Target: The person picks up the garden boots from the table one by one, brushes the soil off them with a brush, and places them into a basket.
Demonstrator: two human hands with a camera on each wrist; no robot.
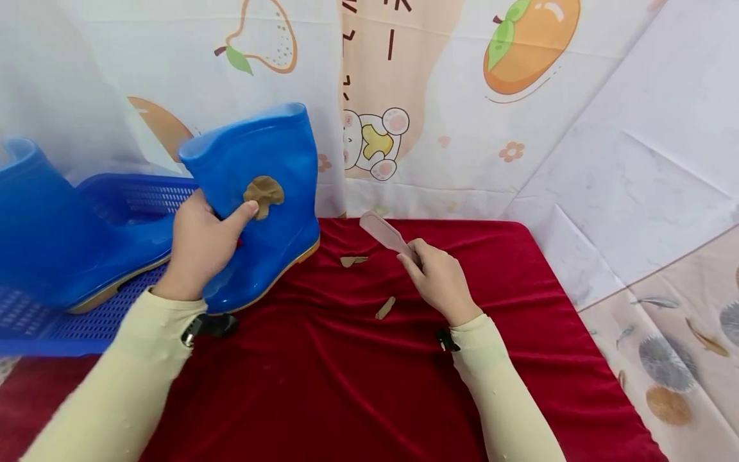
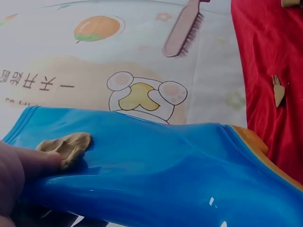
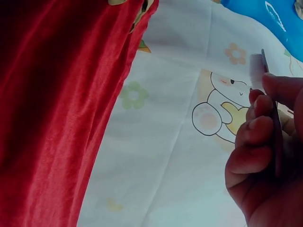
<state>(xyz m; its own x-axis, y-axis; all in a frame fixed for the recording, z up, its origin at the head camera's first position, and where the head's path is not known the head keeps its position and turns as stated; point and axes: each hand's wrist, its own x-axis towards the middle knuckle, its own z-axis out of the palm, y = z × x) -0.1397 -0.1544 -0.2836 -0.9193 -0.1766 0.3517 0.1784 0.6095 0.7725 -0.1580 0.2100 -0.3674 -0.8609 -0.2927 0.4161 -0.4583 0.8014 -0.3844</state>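
My left hand (image 1: 202, 237) grips a blue rain boot (image 1: 288, 154) by its shaft and holds it up at a tilt. Stuck to the shaft is a brown, clay-like patch (image 1: 270, 190); the left thumb rests against its edge. The left wrist view shows this patch (image 2: 71, 145) lumpy and uneven. In my right hand (image 1: 440, 282) is a pinkish brush (image 1: 382, 231), its handle wrapped by the fingers. Its bristles (image 2: 193, 30) show in the left wrist view, apart from the boot (image 2: 156, 161). My left fingers behind the shaft are mostly hidden.
A second blue boot (image 1: 63, 237) lies in a blue plastic basket (image 1: 34, 314) on the left. Two small brown pieces, one nearer the back (image 1: 353, 261) and one nearer the front (image 1: 385, 308), lie on the red cloth (image 1: 358, 385). Behind hangs a printed white curtain (image 1: 462, 154).
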